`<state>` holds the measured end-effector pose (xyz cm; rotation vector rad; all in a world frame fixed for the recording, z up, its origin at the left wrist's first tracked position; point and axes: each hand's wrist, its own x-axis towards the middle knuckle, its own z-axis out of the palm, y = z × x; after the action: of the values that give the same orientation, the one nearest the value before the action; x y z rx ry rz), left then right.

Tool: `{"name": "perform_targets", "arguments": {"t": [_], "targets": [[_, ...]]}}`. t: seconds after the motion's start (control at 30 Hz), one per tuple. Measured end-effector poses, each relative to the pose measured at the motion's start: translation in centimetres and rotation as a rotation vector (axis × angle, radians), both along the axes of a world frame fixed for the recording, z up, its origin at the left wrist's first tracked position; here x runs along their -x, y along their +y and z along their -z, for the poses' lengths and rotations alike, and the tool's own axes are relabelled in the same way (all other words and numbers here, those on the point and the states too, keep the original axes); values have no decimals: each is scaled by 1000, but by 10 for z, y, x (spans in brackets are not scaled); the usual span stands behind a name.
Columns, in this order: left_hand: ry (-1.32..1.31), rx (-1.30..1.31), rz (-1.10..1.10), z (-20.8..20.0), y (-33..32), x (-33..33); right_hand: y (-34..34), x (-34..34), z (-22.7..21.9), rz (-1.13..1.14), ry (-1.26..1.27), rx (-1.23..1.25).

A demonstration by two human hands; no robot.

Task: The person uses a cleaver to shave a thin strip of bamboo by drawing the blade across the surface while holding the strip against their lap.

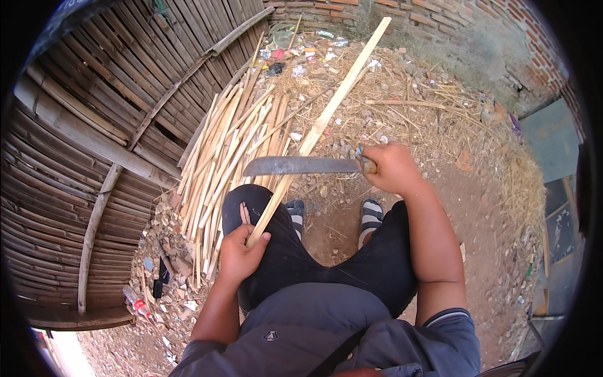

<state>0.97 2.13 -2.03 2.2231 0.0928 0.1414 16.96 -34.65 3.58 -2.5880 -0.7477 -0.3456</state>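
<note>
1. Left hand (244, 256) grips the near end of a pale strip (342, 94), which slants away to the right.
2. Right hand (394, 168), closed around a machete (301, 165), holds it across the strip; contact is unclear.
3. At left, a bottle (136, 302) lies sideways, contents unclear.
4. Farther, sticks (221, 157) lie piled.

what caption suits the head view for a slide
Right hand holds a machete across a long pale strip in the left hand, beside a pile of strips.

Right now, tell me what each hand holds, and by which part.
The right hand grips the machete by its handle; the left hand holds the pale wooden strip by its near end.
</note>
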Motion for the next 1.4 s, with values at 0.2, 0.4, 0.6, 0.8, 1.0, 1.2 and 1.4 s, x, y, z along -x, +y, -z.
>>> {"name": "perform_targets", "arguments": {"t": [0.2, 0.4, 0.6, 0.8, 1.0, 1.2, 1.4], "targets": [[-25, -23, 36, 1, 3, 2, 11, 6, -4, -72, 19, 140], [-8, -13, 16, -3, -1, 1, -15, -8, 4, 95, 8, -31], [-22, 7, 19, 1, -1, 2, -2, 2, 3, -86, -65, 61], [-64, -22, 39, 4, 2, 1, -6, -4, 3, -64, -2, 2], [-8, -38, 10, -5, -3, 1, -15, -2, -2, 143, 89, -48], [-40, -28, 23, 0, -1, 1, -2, 1, 2, -61, 19, 67], [-27, -17, 19, -5, -2, 2, 5, 3, 4, -104, 21, 93]]}}
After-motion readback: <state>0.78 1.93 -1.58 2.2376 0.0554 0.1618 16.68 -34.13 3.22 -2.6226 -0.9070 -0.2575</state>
